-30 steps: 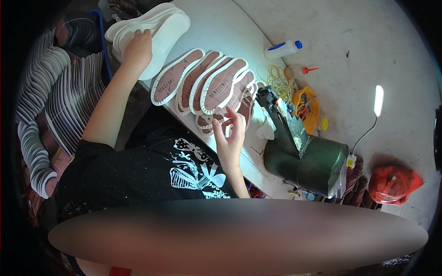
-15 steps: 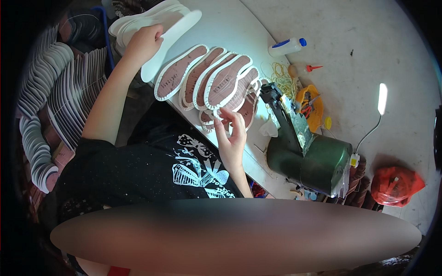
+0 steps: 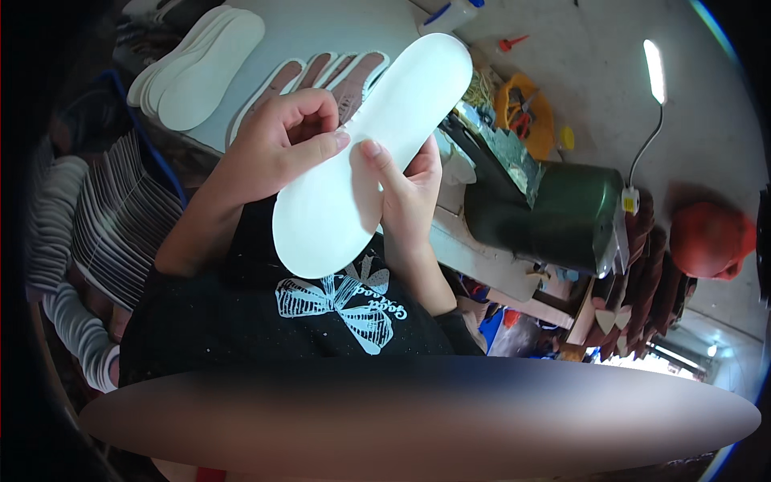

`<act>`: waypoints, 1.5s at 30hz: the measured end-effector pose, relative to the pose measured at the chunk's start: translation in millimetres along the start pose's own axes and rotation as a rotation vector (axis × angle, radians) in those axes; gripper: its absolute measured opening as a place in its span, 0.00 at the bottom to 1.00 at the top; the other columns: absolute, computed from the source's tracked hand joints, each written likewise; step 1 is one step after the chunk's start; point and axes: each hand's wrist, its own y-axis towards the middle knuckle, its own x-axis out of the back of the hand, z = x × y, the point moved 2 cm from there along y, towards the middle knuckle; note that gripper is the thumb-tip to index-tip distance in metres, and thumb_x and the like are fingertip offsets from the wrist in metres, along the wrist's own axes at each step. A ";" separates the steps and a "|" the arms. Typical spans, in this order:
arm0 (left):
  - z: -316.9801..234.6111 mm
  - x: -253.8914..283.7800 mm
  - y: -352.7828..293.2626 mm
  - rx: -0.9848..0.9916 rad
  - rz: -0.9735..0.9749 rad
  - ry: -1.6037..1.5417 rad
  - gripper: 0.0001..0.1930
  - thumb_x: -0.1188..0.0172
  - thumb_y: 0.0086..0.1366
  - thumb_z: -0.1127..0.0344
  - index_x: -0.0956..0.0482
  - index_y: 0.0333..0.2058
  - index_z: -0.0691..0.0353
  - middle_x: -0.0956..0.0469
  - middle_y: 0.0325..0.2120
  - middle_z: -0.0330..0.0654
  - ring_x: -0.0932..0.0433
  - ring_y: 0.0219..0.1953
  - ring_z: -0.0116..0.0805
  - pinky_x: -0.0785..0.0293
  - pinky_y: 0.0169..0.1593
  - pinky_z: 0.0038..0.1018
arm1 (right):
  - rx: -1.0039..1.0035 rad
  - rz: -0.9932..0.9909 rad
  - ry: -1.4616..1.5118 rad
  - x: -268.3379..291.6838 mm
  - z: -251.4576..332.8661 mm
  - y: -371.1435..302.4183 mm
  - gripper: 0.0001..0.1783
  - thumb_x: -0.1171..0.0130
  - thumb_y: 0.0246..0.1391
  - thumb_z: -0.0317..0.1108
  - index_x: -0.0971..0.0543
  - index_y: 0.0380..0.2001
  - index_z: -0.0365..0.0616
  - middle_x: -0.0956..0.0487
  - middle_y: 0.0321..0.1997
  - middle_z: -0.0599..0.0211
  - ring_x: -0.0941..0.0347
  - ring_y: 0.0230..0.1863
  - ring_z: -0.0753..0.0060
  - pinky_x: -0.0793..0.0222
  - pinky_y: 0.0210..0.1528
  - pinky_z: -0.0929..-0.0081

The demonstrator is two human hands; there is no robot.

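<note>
A smooth white insole (image 3: 365,169) is raised in front of my chest, tilted with one rounded end up to the right. My left hand (image 3: 293,149) pinches its left edge near the middle, thumb on the upper face. On the opposite edge my right hand (image 3: 409,193) grips it, with the thumb on top and the fingers behind, mostly hidden. Behind it, brown insoles with white rims (image 3: 353,84) lie overlapping on the table, partly covered by my left hand and the white insole. A pile of white insoles (image 3: 213,72) rests further left.
To the right stands a machine with a dark green cylindrical body (image 3: 554,213). Beyond it are a yellow basket (image 3: 522,100) with scissors, a lit lamp (image 3: 655,72) and a red plastic bag (image 3: 707,238). Long rows of stacked insoles (image 3: 120,217) fill the left side.
My left hand has brought one white insole from the pile toward my chest. My right hand, empty before, has risen and closed on it too. The view has shifted.
</note>
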 end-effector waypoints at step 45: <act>10.2 -72.9 30.8 -0.004 0.223 -0.244 0.22 0.41 0.60 0.68 0.36 0.51 0.68 0.27 0.41 0.40 0.28 0.44 0.23 0.33 0.49 0.21 | -0.155 0.348 0.435 74.3 -11.9 -13.8 0.30 0.31 0.40 0.27 0.30 0.49 0.34 0.22 0.40 0.61 0.24 0.39 0.68 0.26 0.40 0.74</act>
